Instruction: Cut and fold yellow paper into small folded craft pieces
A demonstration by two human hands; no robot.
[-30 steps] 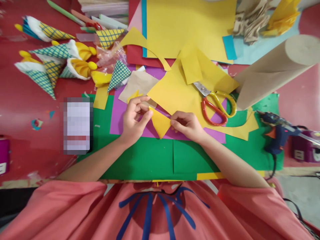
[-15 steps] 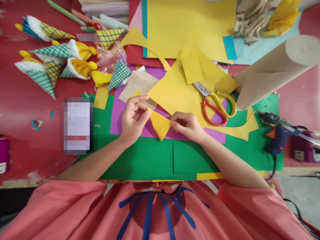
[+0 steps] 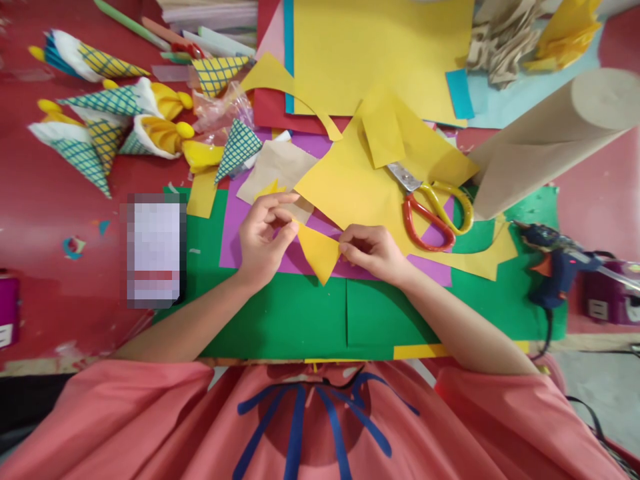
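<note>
A small yellow paper triangle [image 3: 320,253] hangs point down between my two hands. My left hand [image 3: 267,240] pinches its upper left corner between thumb and fingers. At the upper right corner, the thumb and curled fingers of my right hand [image 3: 373,250] grip it. Beneath lies a purple sheet [image 3: 235,247] on a green board [image 3: 280,320]. A larger yellow sheet [image 3: 345,177] lies just beyond my hands. Scissors [image 3: 430,207] with one red and one yellow handle rest on that sheet, right of my right hand.
Several patterned paper cones [image 3: 100,100] lie at the upper left. A phone-like object [image 3: 155,250], its screen blurred, sits left of my left hand. On the right are a brown paper roll [image 3: 545,140] and a blue glue gun [image 3: 553,273] with a cord.
The triangle is pulled slightly wider, and its tip sits a little lower. My left hand has shifted slightly left; my right hand has barely moved.
</note>
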